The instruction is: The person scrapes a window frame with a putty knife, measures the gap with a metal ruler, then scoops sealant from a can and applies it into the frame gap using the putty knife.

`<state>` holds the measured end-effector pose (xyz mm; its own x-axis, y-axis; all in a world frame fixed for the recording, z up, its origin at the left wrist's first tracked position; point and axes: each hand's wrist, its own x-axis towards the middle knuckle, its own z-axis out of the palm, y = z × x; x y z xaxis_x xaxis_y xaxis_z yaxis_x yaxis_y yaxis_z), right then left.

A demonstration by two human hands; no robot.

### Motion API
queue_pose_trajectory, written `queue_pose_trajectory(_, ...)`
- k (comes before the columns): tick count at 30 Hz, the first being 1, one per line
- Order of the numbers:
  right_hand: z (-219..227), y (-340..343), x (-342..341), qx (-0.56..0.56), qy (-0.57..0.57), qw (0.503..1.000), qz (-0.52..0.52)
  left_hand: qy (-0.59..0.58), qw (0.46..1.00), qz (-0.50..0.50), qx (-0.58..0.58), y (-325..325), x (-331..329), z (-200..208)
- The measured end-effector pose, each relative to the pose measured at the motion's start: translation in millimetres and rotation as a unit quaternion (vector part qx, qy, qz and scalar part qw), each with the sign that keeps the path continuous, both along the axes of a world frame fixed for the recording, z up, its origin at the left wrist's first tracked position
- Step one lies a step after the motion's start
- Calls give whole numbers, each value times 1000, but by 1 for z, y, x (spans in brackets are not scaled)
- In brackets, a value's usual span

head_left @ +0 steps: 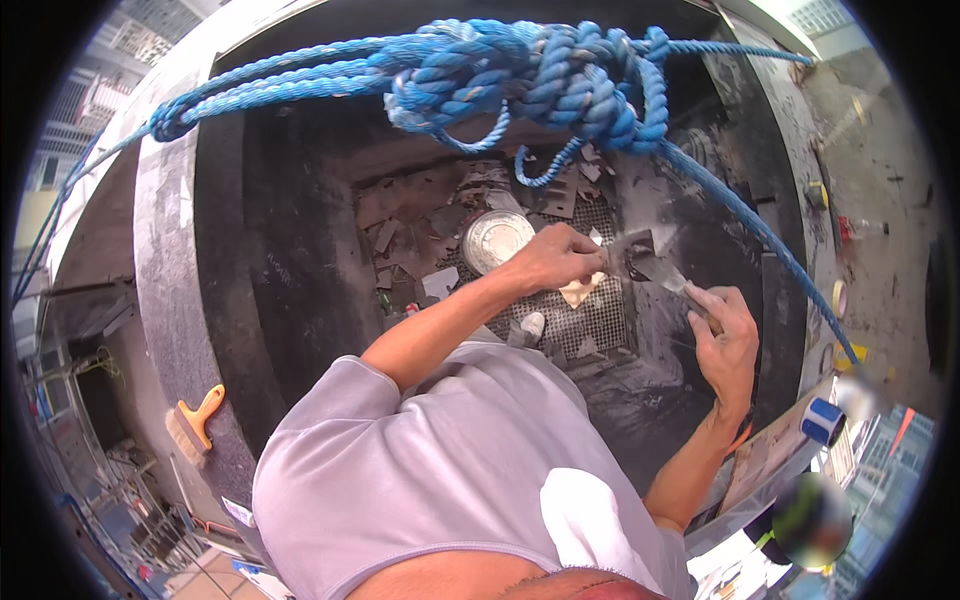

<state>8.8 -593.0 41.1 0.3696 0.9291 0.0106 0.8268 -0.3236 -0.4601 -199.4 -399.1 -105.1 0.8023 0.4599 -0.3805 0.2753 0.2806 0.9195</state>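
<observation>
Head camera, looking down over a person in a light grey shirt [430, 450]. The right hand [730, 340] is closed around the handle of a scraper [660, 272], which lies between the two hands, its blade reaching out ahead of the right fingers. The left hand [555, 258], to the upper left, pinches a dark flat blade [632, 250] between thumb and fingers; whatever handle it has is hidden. The two blades meet or overlap; whether they truly touch, I cannot tell.

The scraper's long axis runs on a slant: its handle points to the lower right, into the right palm, and its blade points to the upper left, toward the left hand. The dark blade sticks out rightward from the left fingertips, its long axis roughly level.

Below the hands is a deep, box-like space with dark, dusty walls [290, 230]. Its floor shows a mesh grating [605, 325] and broken flat scraps [400, 225], with a round, pale-topped tub [497, 240] left of the left hand. A thick, knotted blue rope [590, 80] crosses in front, at the top. A yellow-handled brush [200, 420] lies on the ledge [165, 260] at left. On the right ledge sits a tape roll [840, 297]. Tall buildings [130, 45] show far off.
</observation>
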Motion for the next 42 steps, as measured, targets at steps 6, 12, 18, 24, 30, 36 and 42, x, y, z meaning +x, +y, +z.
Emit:
queue_pose_trajectory(6,13,-2,2,-26,-54,998,-25,-41,998,-35,-44,5,5,13)
queue_pose_trajectory(12,15,-13,4,-32,-57,997,-38,-72,992,-55,-92,4,15,18)
queue_pose_trajectory(18,19,-22,12,-32,-5,998,-60,-84,986,-65,-131,3,24,26)
queue_pose_trajectory(24,-1,-41,36,140,122,982,-45,-111,969,-105,-193,15,30,13)
queue_pose_trajectory(30,-52,-73,45,225,265,932,-105,-188,950,-144,-202,10,36,13)
queue_pose_trajectory(36,-92,-93,19,356,249,838,-330,-209,967,-83,-119,-18,69,26)
queue_pose_trajectory(42,-92,-76,-64,442,433,683,-388,-162,986,-25,-24,-61,108,16)
